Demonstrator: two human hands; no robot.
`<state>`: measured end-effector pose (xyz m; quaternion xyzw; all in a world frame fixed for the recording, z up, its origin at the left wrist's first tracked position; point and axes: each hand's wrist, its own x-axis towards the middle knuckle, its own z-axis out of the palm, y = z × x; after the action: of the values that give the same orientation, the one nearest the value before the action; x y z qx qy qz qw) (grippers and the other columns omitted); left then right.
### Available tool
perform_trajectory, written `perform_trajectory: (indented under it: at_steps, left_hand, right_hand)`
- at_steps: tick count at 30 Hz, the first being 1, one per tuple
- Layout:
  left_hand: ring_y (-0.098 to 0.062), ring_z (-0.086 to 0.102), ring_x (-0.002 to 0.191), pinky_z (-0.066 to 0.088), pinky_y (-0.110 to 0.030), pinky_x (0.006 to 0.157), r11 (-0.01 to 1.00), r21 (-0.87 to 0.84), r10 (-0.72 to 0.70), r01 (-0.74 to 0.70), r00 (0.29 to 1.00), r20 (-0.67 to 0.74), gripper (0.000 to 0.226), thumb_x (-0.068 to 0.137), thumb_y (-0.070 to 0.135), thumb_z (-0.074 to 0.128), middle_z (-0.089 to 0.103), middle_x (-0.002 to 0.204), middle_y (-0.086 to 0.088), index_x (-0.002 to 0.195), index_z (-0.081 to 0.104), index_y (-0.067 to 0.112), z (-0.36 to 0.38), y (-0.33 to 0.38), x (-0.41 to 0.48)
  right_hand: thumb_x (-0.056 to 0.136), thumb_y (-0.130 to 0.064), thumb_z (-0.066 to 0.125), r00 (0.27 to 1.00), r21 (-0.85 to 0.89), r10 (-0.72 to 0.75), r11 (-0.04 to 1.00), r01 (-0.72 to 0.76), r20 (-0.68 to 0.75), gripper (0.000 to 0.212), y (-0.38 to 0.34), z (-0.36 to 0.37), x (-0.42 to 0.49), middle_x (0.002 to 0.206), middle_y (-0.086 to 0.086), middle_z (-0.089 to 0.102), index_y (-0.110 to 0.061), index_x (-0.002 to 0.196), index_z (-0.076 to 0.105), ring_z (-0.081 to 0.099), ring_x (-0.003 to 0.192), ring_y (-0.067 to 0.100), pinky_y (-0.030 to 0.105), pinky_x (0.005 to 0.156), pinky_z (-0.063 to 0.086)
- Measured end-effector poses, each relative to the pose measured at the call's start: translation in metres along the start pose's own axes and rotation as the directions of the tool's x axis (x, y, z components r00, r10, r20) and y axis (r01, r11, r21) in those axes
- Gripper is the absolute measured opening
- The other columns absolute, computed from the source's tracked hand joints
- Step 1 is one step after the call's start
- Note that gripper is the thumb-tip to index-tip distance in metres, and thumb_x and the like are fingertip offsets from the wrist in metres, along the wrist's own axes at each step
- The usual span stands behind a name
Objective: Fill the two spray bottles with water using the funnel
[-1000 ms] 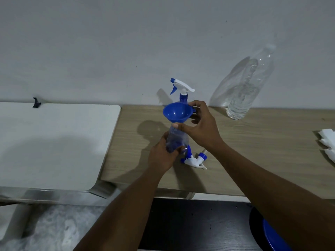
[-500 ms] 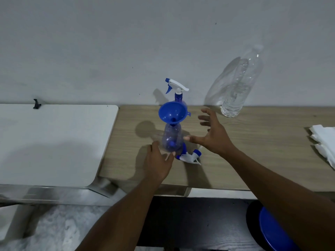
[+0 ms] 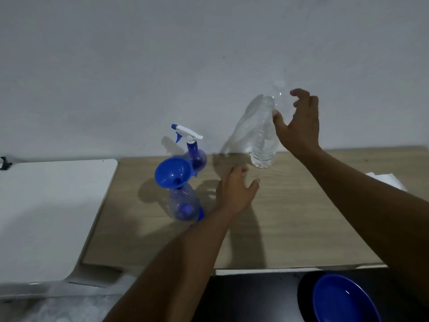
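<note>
Nearest you, the open spray bottle point(image 3: 184, 203) stands on the wooden surface point(image 3: 290, 217) with the blue funnel point(image 3: 173, 173) seated in its neck. Your left hand point(image 3: 234, 194) hovers just right of it, grip open and empty. Behind stands the second spray bottle point(image 3: 195, 154), trigger head on. Farthest, your right hand point(image 3: 299, 126) curls loosely around the clear water bottle point(image 3: 263, 135); the thumb seems to touch it.
</note>
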<state>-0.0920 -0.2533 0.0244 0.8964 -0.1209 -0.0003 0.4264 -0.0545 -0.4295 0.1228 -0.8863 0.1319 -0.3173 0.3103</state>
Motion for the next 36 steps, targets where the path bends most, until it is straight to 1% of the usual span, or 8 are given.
perform_trajectory:
  at_steps: [7,11,16,19,23,28,33,36]
  left_hand:
    - [-0.025,0.048,0.129,0.037,-0.028,0.093,0.988,-0.112,-0.094,0.105,0.991,0.096,0.088,0.073,0.043,0.083,0.049,0.141,-0.007,0.143,0.037,0.016,0.035,0.042,0.074]
    - [-0.027,0.045,0.133,0.041,-0.037,0.107,0.96,-0.217,-0.142,0.174,0.978,0.155,0.106,0.068,0.04,0.088,0.044,0.147,-0.009,0.149,0.026,0.015,0.049,0.046,0.096]
    - [-0.027,0.044,0.135,0.04,-0.037,0.11,0.941,-0.283,-0.14,0.183,0.977,0.163,0.113,0.063,0.038,0.091,0.04,0.149,-0.011,0.15,0.023,0.015,0.054,0.042,0.089]
    - [-0.025,0.044,0.134,0.039,-0.038,0.11,0.951,-0.261,-0.124,0.164,0.979,0.164,0.113,0.06,0.042,0.09,0.041,0.148,-0.008,0.15,0.025,0.017,0.051,0.036,0.076]
    - [-0.017,0.061,0.108,0.053,-0.038,0.095,0.967,-0.214,-0.11,0.14,0.983,0.147,0.093,0.048,0.056,0.088,0.063,0.12,0.006,0.127,0.046,0.029,0.039,0.024,0.049]
    - [-0.008,0.066,0.101,0.054,-0.035,0.092,0.98,-0.156,-0.073,0.122,0.955,0.288,0.081,0.042,0.071,0.085,0.069,0.106,0.018,0.111,0.055,0.041,0.013,0.005,0.018]
    - [-0.009,0.063,0.102,0.051,-0.027,0.091,0.999,-0.051,0.023,-0.004,0.924,0.381,0.078,0.051,0.056,0.09,0.067,0.112,0.014,0.118,0.057,0.035,-0.016,0.004,0.004]
    - [-0.011,0.059,0.107,0.047,-0.025,0.091,0.999,-0.021,0.031,-0.024,0.91,0.413,0.078,0.055,0.049,0.092,0.066,0.117,0.011,0.122,0.057,0.032,-0.024,0.007,0.001]
  right_hand:
    - [0.093,-0.061,0.053,0.925,-0.185,-0.104,0.966,0.182,0.366,0.058,-0.001,-0.009,0.078,0.131,0.012,0.045,-0.03,0.141,0.044,0.053,0.116,0.032,0.042,0.094,0.047]
    - [0.096,-0.052,0.054,0.906,-0.209,-0.179,0.939,0.274,0.383,0.038,-0.007,-0.013,0.09,0.103,0.006,0.059,-0.02,0.116,0.053,0.059,0.09,0.028,0.033,0.073,0.042]
    - [0.096,-0.045,0.055,0.85,-0.271,-0.288,0.86,0.432,0.442,0.028,-0.015,-0.028,0.07,0.088,0.005,0.065,-0.018,0.096,0.046,0.054,0.078,0.029,0.039,0.075,0.045]
    - [0.097,-0.045,0.053,0.845,-0.284,-0.307,0.844,0.454,0.437,0.031,-0.019,-0.043,0.051,0.08,0.004,0.061,-0.015,0.095,0.048,0.055,0.075,0.03,0.04,0.075,0.046]
    - [0.097,-0.048,0.055,0.854,-0.234,-0.309,0.872,0.43,0.419,0.037,-0.03,-0.059,0.017,0.07,-0.002,0.056,-0.011,0.095,0.053,0.055,0.07,0.027,0.038,0.074,0.045]
    - [0.098,-0.049,0.054,0.817,-0.144,-0.32,0.89,0.433,0.48,0.034,-0.046,-0.069,-0.023,0.066,-0.012,0.052,-0.015,0.097,0.052,0.05,0.063,0.016,0.032,0.065,0.032]
    - [0.094,-0.05,0.057,0.687,-0.032,-0.274,0.917,0.397,0.673,0.034,-0.061,-0.085,-0.031,0.087,-0.003,0.058,-0.021,0.108,0.048,0.053,0.081,0.02,0.035,0.067,0.042]
    - [0.092,-0.057,0.057,0.732,-0.207,-0.197,0.883,0.422,0.652,0.046,-0.068,-0.092,-0.032,0.078,-0.009,0.045,-0.017,0.112,0.047,0.05,0.083,0.022,0.03,0.063,0.037]
